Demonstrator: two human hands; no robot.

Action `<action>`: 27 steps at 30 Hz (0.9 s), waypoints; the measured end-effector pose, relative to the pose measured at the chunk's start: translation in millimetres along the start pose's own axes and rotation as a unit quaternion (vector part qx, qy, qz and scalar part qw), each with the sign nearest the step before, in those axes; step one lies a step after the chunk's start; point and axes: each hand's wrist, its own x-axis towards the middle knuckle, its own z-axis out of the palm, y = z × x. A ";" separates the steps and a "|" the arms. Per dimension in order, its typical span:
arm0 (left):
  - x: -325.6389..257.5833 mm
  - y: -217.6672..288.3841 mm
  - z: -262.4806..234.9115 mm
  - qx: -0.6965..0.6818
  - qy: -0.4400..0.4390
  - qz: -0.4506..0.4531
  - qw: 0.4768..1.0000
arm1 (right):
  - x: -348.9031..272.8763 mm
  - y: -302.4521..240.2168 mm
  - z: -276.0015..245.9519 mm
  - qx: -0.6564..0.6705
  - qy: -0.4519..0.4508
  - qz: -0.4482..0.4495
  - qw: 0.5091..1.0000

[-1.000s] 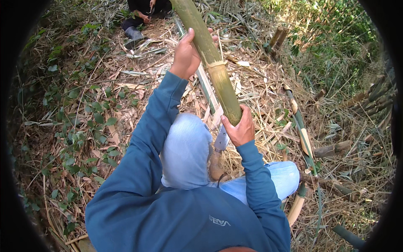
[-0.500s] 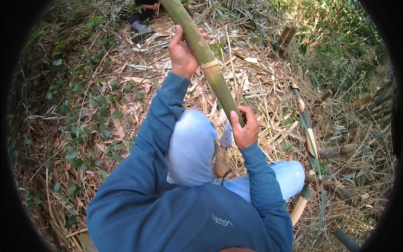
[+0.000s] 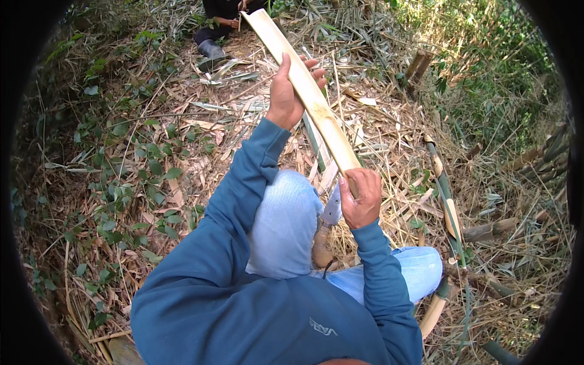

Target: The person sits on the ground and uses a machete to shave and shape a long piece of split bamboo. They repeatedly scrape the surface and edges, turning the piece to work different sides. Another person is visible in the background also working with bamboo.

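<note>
Currently both hands grip one pale split bamboo piece (image 3: 310,97) held out over the knees, slanting from upper left to lower right. Left hand (image 3: 286,97) holds it at mid-length, fingers (image 3: 316,68) curled loosely around the far edge, thumb side hidden. Right hand (image 3: 363,198) is closed tight around the near end, fingers (image 3: 365,182) fully wrapped. A knife (image 3: 328,228) with a pale blade and brown handle sits between the knees, partly hidden by the right hand. Ground litter (image 3: 182,158) of dry leaves and bamboo strips lies below. Another seated person (image 3: 222,15) is cut off at the top edge. Cut bamboo poles (image 3: 444,194) lie at right.
</note>
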 end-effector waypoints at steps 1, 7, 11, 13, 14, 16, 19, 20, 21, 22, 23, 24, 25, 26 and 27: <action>-0.5 -0.6 -2.1 -0.020 -0.010 0.006 1.000 | 2.7 -4.9 -2.7 -0.025 0.018 -0.012 0.999; -6.2 1.9 3.2 -0.039 -0.086 -0.003 0.996 | 5.4 8.3 -8.6 0.055 -0.021 0.133 0.989; -7.4 0.1 6.6 -0.055 -0.131 -0.022 0.990 | -2.1 17.1 -11.6 0.191 -0.194 0.251 0.929; -10.3 2.9 9.8 -0.048 -0.117 -0.029 0.992 | -6.8 14.3 -5.9 0.255 -0.213 0.244 0.911; -9.7 3.0 8.3 -0.049 -0.116 -0.033 0.991 | -6.8 9.9 -7.0 0.313 -0.234 0.269 0.880; -13.6 4.3 12.1 -0.036 -0.092 -0.042 0.994 | -4.0 -1.5 -10.5 0.398 -0.261 0.295 0.829; -12.5 6.4 14.3 -0.028 -0.078 -0.045 0.996 | -5.0 -1.4 -7.0 0.414 -0.261 0.317 0.812; -10.0 3.3 10.7 -0.010 -0.066 -0.040 0.997 | -5.8 -1.7 -6.4 0.398 -0.249 0.314 0.825; -9.4 2.3 9.6 -0.007 -0.068 -0.038 0.997 | -4.8 -1.7 -7.4 0.396 -0.252 0.315 0.825; -10.2 1.7 9.1 -0.004 -0.070 -0.036 0.997 | -3.0 -2.8 -9.8 0.394 -0.254 0.315 0.825; -10.4 2.1 7.4 -0.002 -0.073 -0.034 0.997 | -1.7 -3.6 -10.2 0.392 -0.257 0.316 0.825; -10.3 2.8 6.5 -0.007 -0.086 -0.033 0.996 | -1.4 -3.5 -9.6 0.401 -0.256 0.318 0.820; -10.2 4.4 6.8 -0.026 -0.097 -0.035 0.994 | -1.9 -2.8 -8.1 0.430 -0.261 0.326 0.801; -10.9 6.6 8.0 -0.045 -0.109 -0.038 0.992 | -2.8 -1.9 -6.1 0.457 -0.265 0.333 0.781; -10.6 6.5 8.4 -0.066 -0.120 -0.041 0.990 | -3.4 -0.5 -5.4 0.483 -0.270 0.340 0.761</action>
